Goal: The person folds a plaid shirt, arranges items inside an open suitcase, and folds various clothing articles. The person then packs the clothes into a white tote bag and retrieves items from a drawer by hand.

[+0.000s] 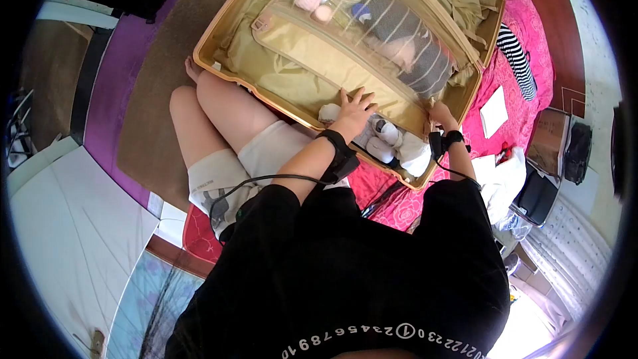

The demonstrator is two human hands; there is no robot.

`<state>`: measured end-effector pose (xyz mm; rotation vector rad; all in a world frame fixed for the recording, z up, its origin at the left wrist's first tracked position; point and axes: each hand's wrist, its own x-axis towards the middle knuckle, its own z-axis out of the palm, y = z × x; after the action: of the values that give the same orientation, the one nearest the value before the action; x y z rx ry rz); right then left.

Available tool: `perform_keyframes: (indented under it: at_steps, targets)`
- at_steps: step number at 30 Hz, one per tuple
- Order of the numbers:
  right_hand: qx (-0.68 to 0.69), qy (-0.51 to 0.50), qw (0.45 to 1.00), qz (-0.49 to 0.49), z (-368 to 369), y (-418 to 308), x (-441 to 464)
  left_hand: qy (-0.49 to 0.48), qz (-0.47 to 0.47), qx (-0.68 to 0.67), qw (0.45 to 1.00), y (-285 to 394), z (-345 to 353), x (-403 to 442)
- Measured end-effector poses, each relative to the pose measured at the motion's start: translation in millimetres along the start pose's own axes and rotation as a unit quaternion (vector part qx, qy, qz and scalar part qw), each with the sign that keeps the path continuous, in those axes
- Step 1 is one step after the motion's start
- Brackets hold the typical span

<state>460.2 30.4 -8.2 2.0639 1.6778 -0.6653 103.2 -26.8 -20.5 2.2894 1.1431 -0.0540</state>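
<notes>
Your left hand is spread, fingers apart, on the near edge of the gold fabric-and-mesh divider inside the open gold hard-shell suitcase. Your right hand curls at the divider's near right corner; you can't tell whether it grips anything. White bundled fabric items lie between your hands, in the suitcase's near side.

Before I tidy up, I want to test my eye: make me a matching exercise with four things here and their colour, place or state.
1. Suitcase
2. Striped cloth
3. Left hand
4. Right hand

A. Black and white, on pink bedding
B. Fingers spread
C. Gold, lying open
D. By one end of the mesh pocket

Pairs: 1-C, 2-A, 3-B, 4-D
</notes>
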Motion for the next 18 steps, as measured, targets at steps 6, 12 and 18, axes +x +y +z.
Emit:
perform_keyframes:
  at_steps: [6,12,18]
  targets:
    - [0.027,0.115,0.993,0.027,6,9,-19,-0.003,-0.007,0.004,1.0,1,-2,0]
    - [0.033,0.16,0.986,0.029,7,-4,-34,-0.001,0.0,-0.003,1.0,2,-6,-3]
    - [0.031,0.203,0.975,0.087,-1,-43,-55,-0.002,0.0,-0.013,1.0,1,-10,-5]
